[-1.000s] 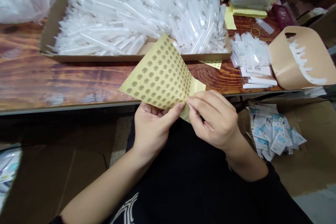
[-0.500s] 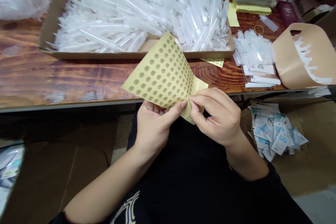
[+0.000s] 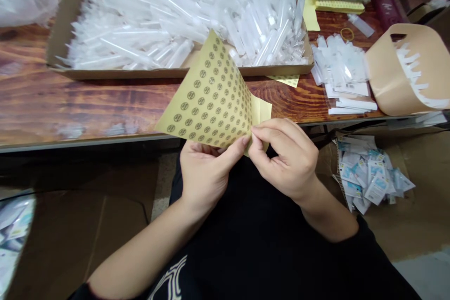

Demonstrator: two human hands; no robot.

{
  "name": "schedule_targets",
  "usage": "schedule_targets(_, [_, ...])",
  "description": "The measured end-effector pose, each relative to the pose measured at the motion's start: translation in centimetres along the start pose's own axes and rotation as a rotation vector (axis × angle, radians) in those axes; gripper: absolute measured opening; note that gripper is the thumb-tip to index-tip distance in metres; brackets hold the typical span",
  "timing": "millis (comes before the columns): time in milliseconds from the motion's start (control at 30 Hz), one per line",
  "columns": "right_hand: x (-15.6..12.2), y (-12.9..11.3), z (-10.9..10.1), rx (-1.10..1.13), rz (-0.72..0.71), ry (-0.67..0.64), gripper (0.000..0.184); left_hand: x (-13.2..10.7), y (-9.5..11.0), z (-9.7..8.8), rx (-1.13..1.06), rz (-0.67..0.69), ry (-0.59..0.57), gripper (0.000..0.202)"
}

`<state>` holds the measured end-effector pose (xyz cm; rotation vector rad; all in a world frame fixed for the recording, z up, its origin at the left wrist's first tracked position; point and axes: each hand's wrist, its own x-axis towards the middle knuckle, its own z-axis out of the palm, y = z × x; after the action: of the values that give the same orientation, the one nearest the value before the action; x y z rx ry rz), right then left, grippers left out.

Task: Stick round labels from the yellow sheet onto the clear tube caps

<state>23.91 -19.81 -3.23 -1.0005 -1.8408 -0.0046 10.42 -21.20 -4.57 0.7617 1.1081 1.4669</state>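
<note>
A yellow sticker sheet (image 3: pixel 207 98) printed with rows of small dark round marks is held up in front of the table edge. My left hand (image 3: pixel 207 168) grips its lower edge, thumb on the printed face and fingers behind. At the sheet's right side, my right hand (image 3: pixel 286 154) pinches with thumb and forefinger close to my left thumb tip. Whether a single sticker sits in that pinch is too small to make out. The sheet curves, and a plain strip shows along its right edge.
A shallow cardboard tray (image 3: pixel 140 74) full of clear plastic tubes stands on the wooden table (image 3: pixel 87 103). To its right lie small clear bags (image 3: pixel 344 65) and a beige bin (image 3: pixel 390 70) with white strips. Below right, a cardboard box (image 3: pixel 422 173) holds several printed packets (image 3: pixel 376 173).
The sheet has tilted and shifted slightly left, bending more. Both hands moved a little left with it, keeping their grips.
</note>
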Motion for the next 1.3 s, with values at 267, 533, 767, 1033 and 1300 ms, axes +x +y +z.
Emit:
schedule_targets(267, [0.0,0.7,-0.3,0.012,0.046,0.0,0.017,0.3,0.3,0.1,-0.085,-0.115,0.027,0.024])
schedule_targets(533, [1.0,3.1,-1.9,0.104,-0.023,-0.165,0.016,0.2,0.9,0.3,-0.155,-0.475,0.018,0.028])
schedule_targets(767, [1.1,7.2,-1.9,0.075,-0.036,-0.375,0.015,0.1,2.9,-1.9,0.194,-0.889,-0.657,0.037])
schedule_targets(1033, [2.1,10.8,-1.0,0.273,0.168,-0.262,0.011,9.6,7.7,3.3,0.958,0.33,-0.147,0.026])
schedule_targets(1300, [1.6,11.4,-0.3,0.319,0.255,-0.236,0.01,16.2,3.9,11.6,1.518,0.265,-0.194,0.059])
